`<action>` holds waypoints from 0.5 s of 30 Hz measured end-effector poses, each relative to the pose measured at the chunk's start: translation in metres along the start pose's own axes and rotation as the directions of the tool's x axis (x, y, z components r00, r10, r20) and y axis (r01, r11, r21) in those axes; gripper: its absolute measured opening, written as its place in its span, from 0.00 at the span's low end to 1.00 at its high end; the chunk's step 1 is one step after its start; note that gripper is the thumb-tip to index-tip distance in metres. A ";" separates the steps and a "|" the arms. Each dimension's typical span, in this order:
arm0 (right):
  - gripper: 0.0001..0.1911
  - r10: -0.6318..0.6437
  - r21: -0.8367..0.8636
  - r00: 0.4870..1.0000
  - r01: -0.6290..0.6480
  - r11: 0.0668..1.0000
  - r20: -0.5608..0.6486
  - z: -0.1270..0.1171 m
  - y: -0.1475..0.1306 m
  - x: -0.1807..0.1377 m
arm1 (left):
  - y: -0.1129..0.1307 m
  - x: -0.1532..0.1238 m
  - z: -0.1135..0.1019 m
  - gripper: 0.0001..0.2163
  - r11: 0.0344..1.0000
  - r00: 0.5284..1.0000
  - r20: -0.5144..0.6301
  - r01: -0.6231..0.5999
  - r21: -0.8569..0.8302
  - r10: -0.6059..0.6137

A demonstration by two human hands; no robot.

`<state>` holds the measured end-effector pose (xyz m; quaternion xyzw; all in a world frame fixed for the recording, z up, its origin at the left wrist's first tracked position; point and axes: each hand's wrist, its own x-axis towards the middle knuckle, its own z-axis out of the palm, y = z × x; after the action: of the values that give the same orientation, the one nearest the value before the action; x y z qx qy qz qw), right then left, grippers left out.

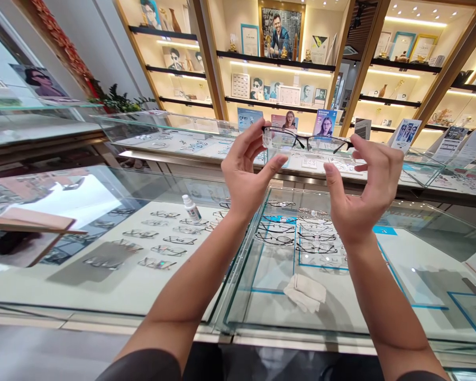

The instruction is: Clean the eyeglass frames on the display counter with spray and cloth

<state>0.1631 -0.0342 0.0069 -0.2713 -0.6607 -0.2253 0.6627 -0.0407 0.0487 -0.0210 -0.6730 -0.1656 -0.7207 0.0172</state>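
Aloft: you held one pair of glasses (301,142) before you, above the display cases, with two hands on it.
Left hand (246,169): your fingers were curled onto the left end of the frame, your thumb spread apart from them below the lens.
Right hand (367,185): your fingertips had the right end, your thumb standing well apart; how the temples lay between your fingers, you could not tell.
Cloth (305,292): one, crumpled, on the right case (349,323) below your hands.
Bottle (191,208): one, white, on the left case (31,288), beyond your left forearm.
Laid-out pairs (178,239): roughly a dozen showed in the left case; those in the right overlapped too much to count.
Cards (326,123): three stood upright just behind the glasses, more farther right.
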 end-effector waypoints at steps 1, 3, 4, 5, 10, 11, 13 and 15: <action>0.21 0.020 -0.015 1.000 -0.019 1.000 0.022 0.000 -0.002 -0.001 | -0.003 -0.002 0.001 0.34 1.000 1.000 -0.006 0.013 -0.012 -0.013; 0.21 0.101 -0.046 0.991 -0.097 0.994 0.088 0.002 -0.004 -0.003 | -0.006 -0.004 0.004 0.34 0.999 0.999 -0.028 0.032 -0.021 -0.032; 0.21 0.138 -0.062 0.984 -0.132 0.989 0.112 0.002 -0.005 -0.004 | -0.007 -0.005 0.005 0.34 0.999 0.998 -0.043 0.038 -0.019 -0.039; 0.21 0.148 -0.071 0.982 -0.140 0.988 0.119 0.003 -0.006 -0.004 | -0.007 -0.006 0.007 0.33 0.999 0.997 -0.058 0.041 -0.015 -0.042; 0.21 0.124 0.004 0.990 -0.124 0.992 0.062 0.007 -0.004 -0.005 | 0.003 -0.008 0.012 0.31 0.997 0.986 -0.164 0.047 0.069 -0.035; 0.22 0.167 0.040 0.983 -0.170 0.985 0.077 0.008 -0.002 -0.005 | 0.007 -0.009 0.012 0.32 0.993 0.981 -0.194 0.053 0.103 -0.032; 0.23 0.261 0.110 0.957 -0.275 0.955 0.126 0.009 0.003 -0.005 | 0.016 -0.010 0.013 0.34 0.984 0.969 -0.245 0.061 0.169 -0.017; 0.23 0.326 0.164 0.929 -0.354 0.921 0.176 0.011 0.007 -0.006 | 0.025 -0.010 0.014 0.33 0.974 0.960 -0.279 0.041 0.223 0.023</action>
<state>0.1593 -0.0217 -0.0001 -0.3323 -0.6686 -0.0213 0.6649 -0.0200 0.0265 -0.0252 -0.5571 -0.2455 -0.7852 0.1136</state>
